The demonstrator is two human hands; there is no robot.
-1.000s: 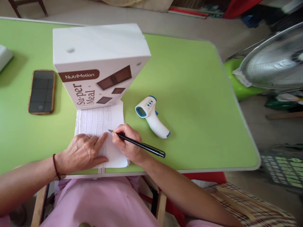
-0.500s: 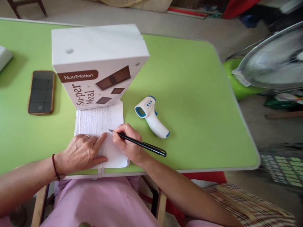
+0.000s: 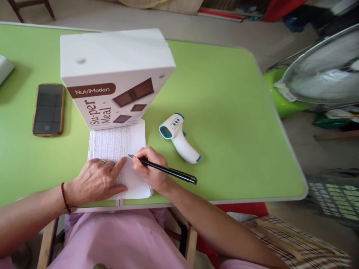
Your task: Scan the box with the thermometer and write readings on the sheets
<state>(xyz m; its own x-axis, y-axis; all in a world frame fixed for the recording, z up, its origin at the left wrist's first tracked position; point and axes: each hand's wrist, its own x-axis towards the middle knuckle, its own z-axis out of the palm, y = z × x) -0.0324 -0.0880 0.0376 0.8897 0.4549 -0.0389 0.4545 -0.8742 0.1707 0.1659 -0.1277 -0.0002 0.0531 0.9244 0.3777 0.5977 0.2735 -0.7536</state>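
Observation:
A black pen (image 3: 168, 170) is pinched in my right hand (image 3: 153, 168), its tip touching or just over a white sheet (image 3: 137, 179). Rows of small handwriting fill the sheet's left part, while its right strip is blank. My left hand (image 3: 98, 177) lies flat across the lower written rows, fingers stretched out, with the index fingertip close to the pen's tip. Other sheets seem to be stacked underneath. Beyond the paper stands an upright white NutriMotion box (image 3: 117, 80), which meets or covers the far edge of the sheet.
A white and blue infrared thermometer (image 3: 179, 138) lies right of the paper on the green table (image 3: 230, 123). Left of the box is a phone (image 3: 49, 109) in a brown case. A white object (image 3: 5, 69) shows at the left edge. A fan (image 3: 328, 69) stands off the table's right side.
The view has shifted very slightly. Both hands and the pen keep nearly the same place on the paper.

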